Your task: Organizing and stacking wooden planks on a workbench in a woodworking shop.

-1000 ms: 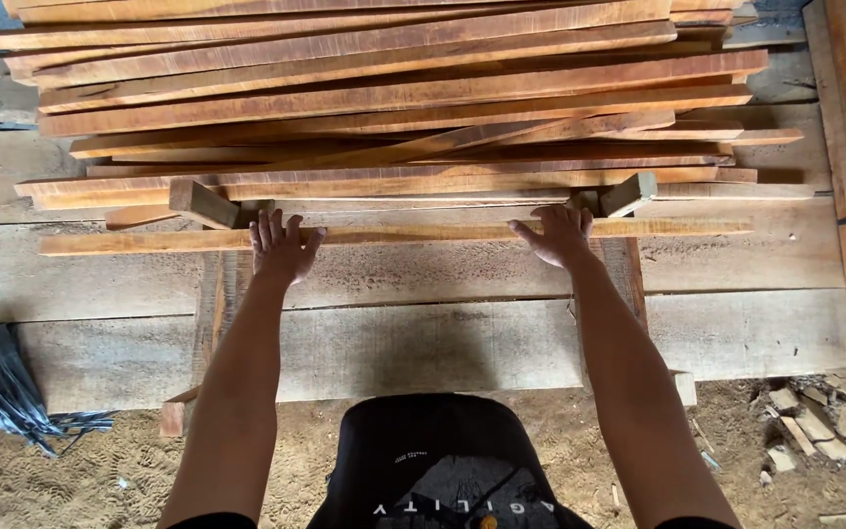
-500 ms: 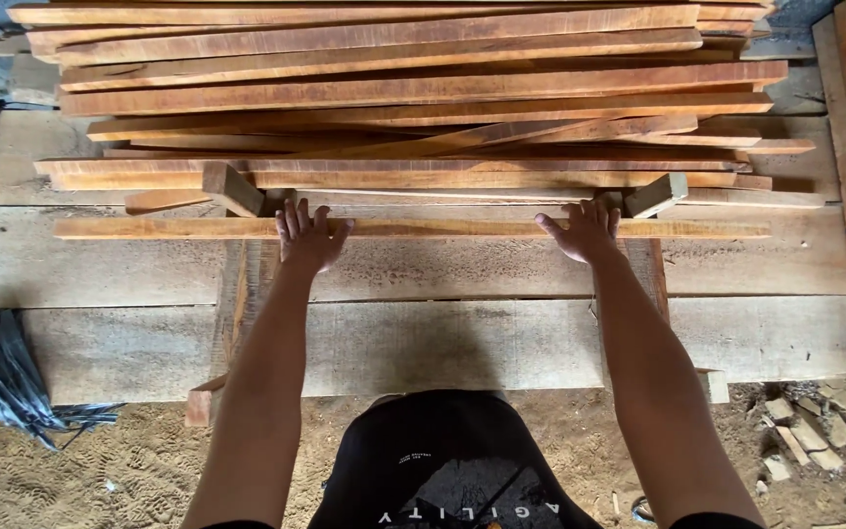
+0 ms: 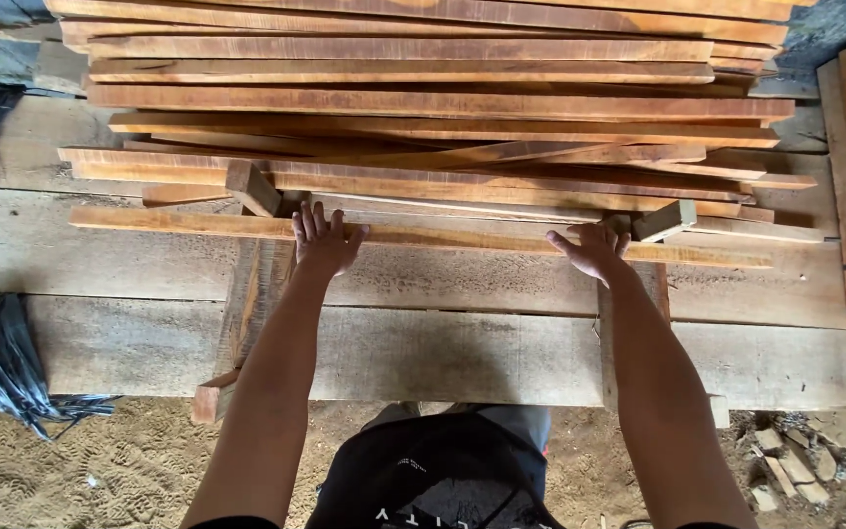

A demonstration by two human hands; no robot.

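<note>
With the left hand (image 3: pixel 323 240) and right hand (image 3: pixel 594 250) spread flat on the loose slat (image 3: pixel 423 233) before the stacked slats (image 3: pixel 423 108), uneven pressing could skew it or drive in splinters.

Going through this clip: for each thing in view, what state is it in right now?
Left hand: flat, fingers spread on the slat.
Right hand: flat on the same slat.
Slat: lying alone across the grey planks.
Slat pile: stacked loosely, uneven.
Black strapping: bundled on sand.
</note>
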